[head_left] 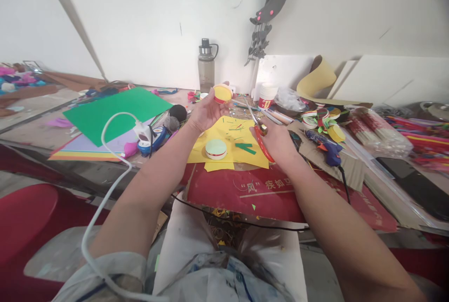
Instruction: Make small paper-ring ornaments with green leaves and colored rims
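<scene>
My left hand (206, 112) is raised over the table and grips a small round paper cup bottom (223, 94) with a yellow inside. In my right hand (277, 140) is a pair of scissors (261, 140) with red-orange handles, its blades pointing up and away from me. Below the hands lies a yellow paper sheet (219, 129) scattered with thin green clippings. Two green strips (245, 147) rest on it, crossing or touching. A second cup bottom (216, 149), pale inside with a red line round its side, sits on the sheet to their left.
Green paper (119, 110) and a power strip (152, 140) lie to the left. A water bottle (206, 66) and stacked paper cups (268, 95) stand behind. At right are a hot glue gun (324, 147), a phone (416, 185) and bagged sticks (377, 129). A white cable (101, 199) crosses my left side.
</scene>
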`<control>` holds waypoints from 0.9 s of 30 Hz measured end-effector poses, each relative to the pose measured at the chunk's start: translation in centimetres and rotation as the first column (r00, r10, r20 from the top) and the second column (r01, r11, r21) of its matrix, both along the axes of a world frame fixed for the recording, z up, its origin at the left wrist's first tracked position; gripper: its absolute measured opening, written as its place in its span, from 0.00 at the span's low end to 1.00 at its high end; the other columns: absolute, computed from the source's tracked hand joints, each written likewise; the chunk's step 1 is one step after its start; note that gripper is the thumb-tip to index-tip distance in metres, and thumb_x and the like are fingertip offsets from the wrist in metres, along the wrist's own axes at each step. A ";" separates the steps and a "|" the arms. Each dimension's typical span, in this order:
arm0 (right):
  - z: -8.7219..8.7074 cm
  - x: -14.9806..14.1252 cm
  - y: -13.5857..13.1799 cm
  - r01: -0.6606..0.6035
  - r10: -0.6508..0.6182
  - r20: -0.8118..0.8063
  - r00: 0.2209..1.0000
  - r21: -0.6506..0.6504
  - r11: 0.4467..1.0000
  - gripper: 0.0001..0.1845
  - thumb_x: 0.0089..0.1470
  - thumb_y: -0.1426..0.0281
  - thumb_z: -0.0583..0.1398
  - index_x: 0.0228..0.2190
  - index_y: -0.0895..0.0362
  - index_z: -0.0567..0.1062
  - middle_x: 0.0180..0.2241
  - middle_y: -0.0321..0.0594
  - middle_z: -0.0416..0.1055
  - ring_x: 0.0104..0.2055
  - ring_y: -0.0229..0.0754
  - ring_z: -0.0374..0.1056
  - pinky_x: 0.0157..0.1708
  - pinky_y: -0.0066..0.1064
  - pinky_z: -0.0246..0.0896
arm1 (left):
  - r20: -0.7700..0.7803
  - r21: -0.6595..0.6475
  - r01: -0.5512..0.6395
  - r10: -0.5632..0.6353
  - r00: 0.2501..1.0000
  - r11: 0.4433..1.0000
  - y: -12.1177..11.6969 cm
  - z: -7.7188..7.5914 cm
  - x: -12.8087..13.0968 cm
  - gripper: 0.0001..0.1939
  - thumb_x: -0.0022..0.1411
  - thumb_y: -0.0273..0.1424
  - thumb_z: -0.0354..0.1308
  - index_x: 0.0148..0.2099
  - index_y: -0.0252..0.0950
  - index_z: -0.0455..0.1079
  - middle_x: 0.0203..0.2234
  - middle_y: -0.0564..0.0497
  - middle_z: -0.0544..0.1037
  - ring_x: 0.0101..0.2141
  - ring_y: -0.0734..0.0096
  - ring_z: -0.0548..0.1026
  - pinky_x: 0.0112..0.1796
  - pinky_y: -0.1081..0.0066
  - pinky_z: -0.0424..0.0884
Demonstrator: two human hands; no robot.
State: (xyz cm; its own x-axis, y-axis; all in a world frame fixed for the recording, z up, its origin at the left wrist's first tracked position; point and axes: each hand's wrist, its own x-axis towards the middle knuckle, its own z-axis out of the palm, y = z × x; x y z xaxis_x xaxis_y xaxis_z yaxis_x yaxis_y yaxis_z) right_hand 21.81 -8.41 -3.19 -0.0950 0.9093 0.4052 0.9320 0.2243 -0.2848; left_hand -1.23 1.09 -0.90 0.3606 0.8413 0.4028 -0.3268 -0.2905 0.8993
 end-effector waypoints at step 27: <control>2.2 -1.6 -3.2 -0.486 0.317 -0.657 0.684 -0.086 0.870 0.30 0.61 0.37 0.60 0.29 0.51 0.66 0.19 0.33 0.67 0.22 0.39 0.63 0.23 0.31 0.61 | 0.245 -0.160 0.052 -0.011 0.969 0.986 -0.2 -0.4 -0.4 0.27 0.70 0.36 0.62 0.69 0.40 0.72 0.59 0.43 0.81 0.46 0.67 0.83 0.36 0.74 0.75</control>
State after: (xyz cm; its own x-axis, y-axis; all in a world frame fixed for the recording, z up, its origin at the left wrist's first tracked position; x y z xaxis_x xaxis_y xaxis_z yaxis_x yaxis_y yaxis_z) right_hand 20.21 -11.60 -1.04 -0.2859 0.9141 0.2877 0.3731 0.3827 -0.8452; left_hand -1.60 0.94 -1.34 0.2966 0.8927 0.3393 -0.5477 -0.1321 0.8262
